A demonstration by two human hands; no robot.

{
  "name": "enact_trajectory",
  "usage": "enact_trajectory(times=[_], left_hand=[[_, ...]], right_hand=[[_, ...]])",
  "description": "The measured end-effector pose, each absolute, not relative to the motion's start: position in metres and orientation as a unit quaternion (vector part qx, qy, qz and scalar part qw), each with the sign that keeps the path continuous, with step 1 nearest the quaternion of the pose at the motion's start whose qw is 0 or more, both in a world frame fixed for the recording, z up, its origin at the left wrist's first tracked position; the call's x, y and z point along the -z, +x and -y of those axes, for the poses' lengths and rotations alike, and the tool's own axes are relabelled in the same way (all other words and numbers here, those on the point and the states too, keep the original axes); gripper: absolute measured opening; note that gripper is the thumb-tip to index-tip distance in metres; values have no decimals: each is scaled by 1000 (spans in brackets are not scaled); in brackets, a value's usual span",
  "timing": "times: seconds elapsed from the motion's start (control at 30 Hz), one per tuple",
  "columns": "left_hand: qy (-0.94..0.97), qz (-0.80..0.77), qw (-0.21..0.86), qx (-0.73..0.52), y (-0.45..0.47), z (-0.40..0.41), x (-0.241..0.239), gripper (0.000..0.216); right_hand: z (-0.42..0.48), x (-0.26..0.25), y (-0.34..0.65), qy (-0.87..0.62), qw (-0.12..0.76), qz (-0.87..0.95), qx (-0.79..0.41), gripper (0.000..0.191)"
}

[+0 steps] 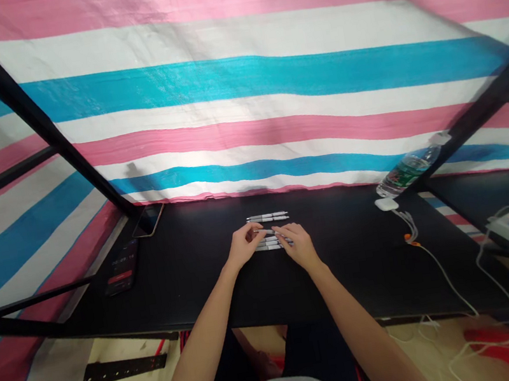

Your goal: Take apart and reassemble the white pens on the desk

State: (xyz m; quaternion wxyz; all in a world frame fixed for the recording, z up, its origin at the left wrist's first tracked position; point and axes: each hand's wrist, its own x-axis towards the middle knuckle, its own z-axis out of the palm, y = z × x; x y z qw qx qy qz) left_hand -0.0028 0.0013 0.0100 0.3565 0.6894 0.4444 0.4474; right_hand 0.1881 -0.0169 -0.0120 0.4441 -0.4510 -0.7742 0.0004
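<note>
Pens point(267, 217) lie close together; left hand point(244, 245) and right hand point(296, 245) seem to pinch one, and a slip could roll its neighbours across the worktop point(189, 265).

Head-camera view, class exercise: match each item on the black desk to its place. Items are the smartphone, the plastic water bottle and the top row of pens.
Items:
1. smartphone
2. plastic water bottle
3. top row of pens

Places:
A. just beyond the left hand and right hand
B. tilted, at the back right of the black desk
C. at the desk's back left corner

Pairs: 1-C; 2-B; 3-A.
</note>
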Motion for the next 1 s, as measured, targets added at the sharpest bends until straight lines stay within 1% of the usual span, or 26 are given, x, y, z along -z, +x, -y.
enact_trajectory(times=[0.17,0.3,0.43,0.57,0.7,0.8,0.9,1.0], left_hand=[[686,-451,355,-447,-3,-3,-8,24],[657,-480,349,-465,-5,-4,-6,33],[631,-463,392,-483,-6,-5,-6,31],[593,-449,440,-503,-6,-8,-6,33],[521,-453,447,-568,-7,-14,-5,34],[454,-430,474,-620,-8,-17,-4,35],[408,-404,504,-646,-8,-19,-2,33],[397,-394,525,-642,-6,-19,-2,27]], right_hand=[[17,13,188,-450,453,769,-23,23],[19,12,187,-453,457,765,-27,22],[20,12,187,-441,461,769,-33,24],[19,12,188,-450,456,767,-23,27],[19,12,189,-465,460,756,-15,27],[19,13,188,-471,463,751,-14,27],[19,13,188,-480,467,742,-15,28],[20,13,187,-481,466,743,-15,29]])
